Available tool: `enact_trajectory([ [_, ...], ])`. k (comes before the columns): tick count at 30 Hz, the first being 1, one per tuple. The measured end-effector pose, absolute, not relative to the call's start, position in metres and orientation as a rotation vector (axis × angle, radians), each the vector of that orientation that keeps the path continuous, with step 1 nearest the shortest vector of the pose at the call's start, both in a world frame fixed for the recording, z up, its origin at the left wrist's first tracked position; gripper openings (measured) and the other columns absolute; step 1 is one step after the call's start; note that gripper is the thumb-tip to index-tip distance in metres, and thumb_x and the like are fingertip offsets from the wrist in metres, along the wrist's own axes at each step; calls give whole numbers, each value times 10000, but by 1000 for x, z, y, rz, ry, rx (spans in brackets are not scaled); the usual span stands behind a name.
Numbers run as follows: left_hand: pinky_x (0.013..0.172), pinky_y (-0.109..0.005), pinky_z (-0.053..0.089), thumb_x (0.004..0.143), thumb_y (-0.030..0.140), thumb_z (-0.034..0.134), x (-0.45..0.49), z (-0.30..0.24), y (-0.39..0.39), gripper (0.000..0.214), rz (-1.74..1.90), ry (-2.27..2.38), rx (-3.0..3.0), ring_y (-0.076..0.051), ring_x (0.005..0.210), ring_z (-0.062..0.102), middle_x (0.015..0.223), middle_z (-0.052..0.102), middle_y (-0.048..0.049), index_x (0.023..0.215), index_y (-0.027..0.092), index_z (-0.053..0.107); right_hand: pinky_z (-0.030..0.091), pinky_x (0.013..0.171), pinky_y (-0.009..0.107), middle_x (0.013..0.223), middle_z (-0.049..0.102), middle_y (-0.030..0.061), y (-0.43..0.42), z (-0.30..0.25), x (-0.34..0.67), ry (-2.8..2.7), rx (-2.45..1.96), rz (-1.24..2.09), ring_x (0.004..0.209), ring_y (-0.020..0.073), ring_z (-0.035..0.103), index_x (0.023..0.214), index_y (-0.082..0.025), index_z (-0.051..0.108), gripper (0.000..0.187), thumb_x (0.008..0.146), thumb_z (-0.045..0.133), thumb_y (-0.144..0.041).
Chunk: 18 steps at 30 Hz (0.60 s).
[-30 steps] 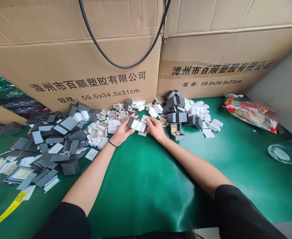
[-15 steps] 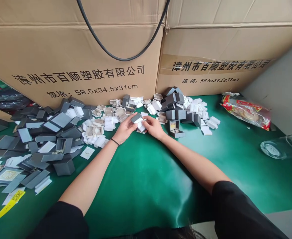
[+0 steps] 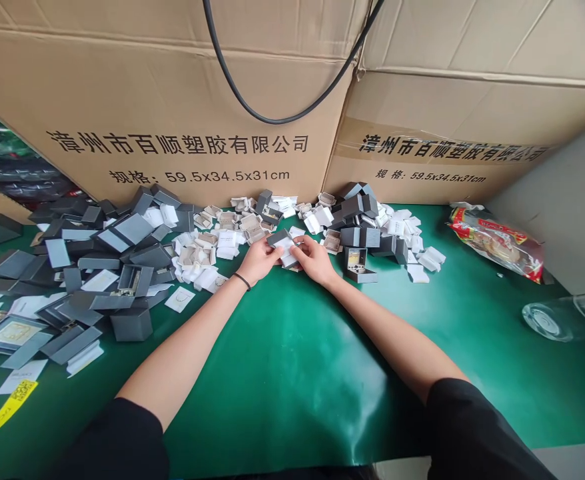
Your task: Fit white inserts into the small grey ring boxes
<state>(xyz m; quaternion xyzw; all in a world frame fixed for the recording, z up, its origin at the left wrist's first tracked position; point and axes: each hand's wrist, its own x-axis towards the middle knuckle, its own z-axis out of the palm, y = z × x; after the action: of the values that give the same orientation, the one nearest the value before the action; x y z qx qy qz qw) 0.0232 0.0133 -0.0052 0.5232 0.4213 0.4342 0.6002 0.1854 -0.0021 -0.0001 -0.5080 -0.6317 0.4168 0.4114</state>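
My left hand (image 3: 261, 261) and my right hand (image 3: 317, 259) meet over the middle of the green table, both closed on one small grey jewelry box (image 3: 278, 239). White paper or card lies across part of the box between my thumbs; its exact shape is hard to make out. Just behind my fingers are small white and beige box inserts (image 3: 255, 229). To the right of my right hand stands an open grey box (image 3: 357, 267) with a yellowish piece inside. My palms hide the underside of the held box.
Grey boxes (image 3: 132, 230) are heaped on the left, with white cards among them. A smaller heap (image 3: 355, 207) stands at the back right. Farther right are a red food packet (image 3: 497, 240) and a clear glass (image 3: 567, 317). Large cartons (image 3: 182, 87) wall the back; a black cable (image 3: 272, 120) hangs there.
The whole view has shifted and tilted slightly. Both hands stay on the box at nearly the same spot, with the fingers slightly shifted around it.
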Motion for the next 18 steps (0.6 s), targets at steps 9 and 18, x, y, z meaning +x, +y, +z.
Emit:
enact_trajectory([
  [9,771,-379,551,690,401,711,23,-3,10,495,1035,920,1191,-225,875,656,1003,683,-103,1069,127,552,409,480,227,555,495,-75,-1,-1,186,-1583,-1267,1062,449,102,491,892,-224,466,257,817,485,-469],
  [18,798,-373,536,686,359,717,22,-1,11,487,1014,900,1129,-230,941,625,1066,656,-104,1083,132,548,441,491,246,578,509,-70,-3,0,184,-1585,-1292,1065,447,112,531,934,-219,478,258,821,482,-451],
])
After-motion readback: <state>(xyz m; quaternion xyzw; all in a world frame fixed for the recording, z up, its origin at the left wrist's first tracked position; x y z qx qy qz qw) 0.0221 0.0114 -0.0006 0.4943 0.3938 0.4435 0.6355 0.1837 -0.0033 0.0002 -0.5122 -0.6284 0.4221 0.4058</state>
